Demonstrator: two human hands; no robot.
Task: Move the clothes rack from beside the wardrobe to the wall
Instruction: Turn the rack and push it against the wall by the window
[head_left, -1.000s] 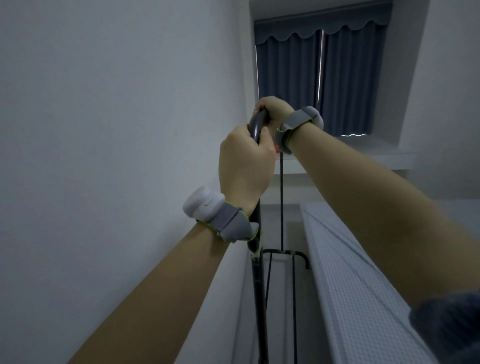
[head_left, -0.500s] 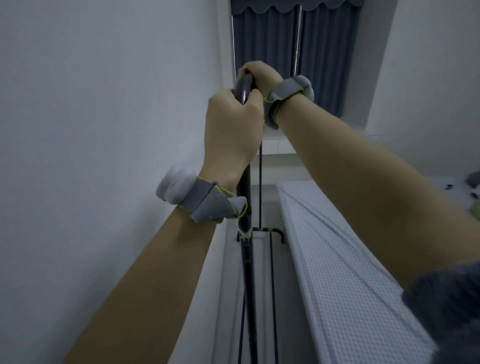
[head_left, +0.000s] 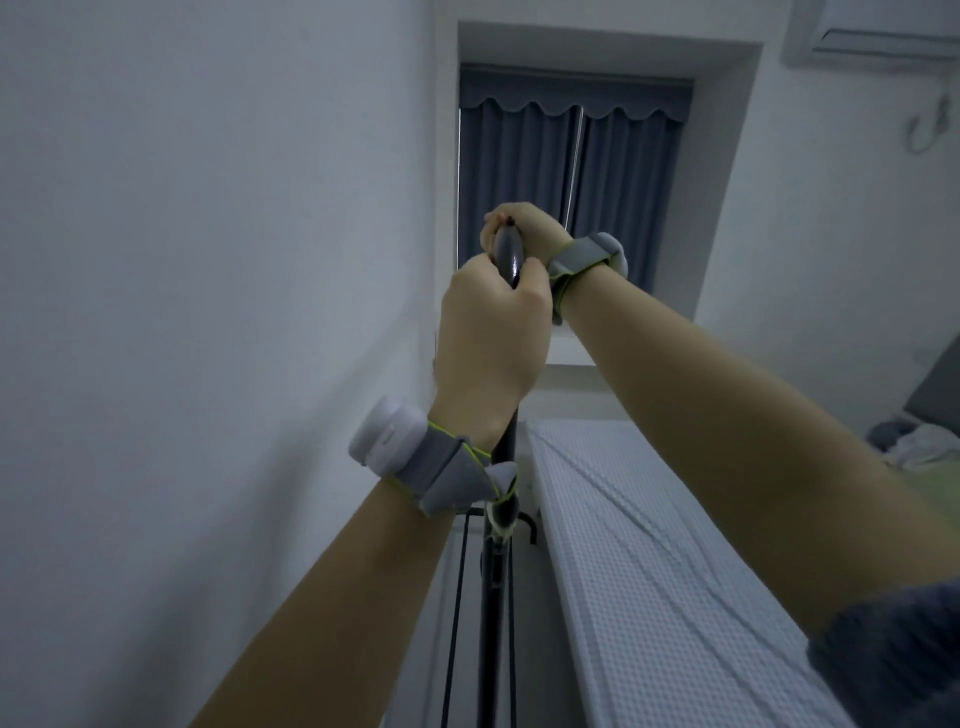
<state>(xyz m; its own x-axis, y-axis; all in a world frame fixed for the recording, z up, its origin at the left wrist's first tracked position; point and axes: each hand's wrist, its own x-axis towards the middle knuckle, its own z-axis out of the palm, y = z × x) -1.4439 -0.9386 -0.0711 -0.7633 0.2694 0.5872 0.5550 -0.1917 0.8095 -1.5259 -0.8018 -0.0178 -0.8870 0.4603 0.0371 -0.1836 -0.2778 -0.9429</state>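
Observation:
The black metal clothes rack (head_left: 491, 613) stands in the narrow gap between the white wall (head_left: 208, 312) on the left and the bed. Its top bar (head_left: 508, 254) runs away from me toward the window. My left hand (head_left: 491, 343) is closed around the near part of that bar. Farther along the same bar, my right hand (head_left: 524, 231) grips it too. Both wrists wear grey straps. Thin black uprights and a curved lower bar show below my left wrist. The rack's feet are out of view.
A bed with a white textured mattress (head_left: 649, 571) runs along the right, close to the rack. Dark blue curtains (head_left: 566, 182) cover the window ahead. An air conditioner (head_left: 883, 31) hangs at the top right. Crumpled bedding (head_left: 914, 441) lies at the far right.
Both hands stay closed on the top bar. The view has tilted upward, so the window and curtain sit lower in frame and the air conditioner has come into sight.

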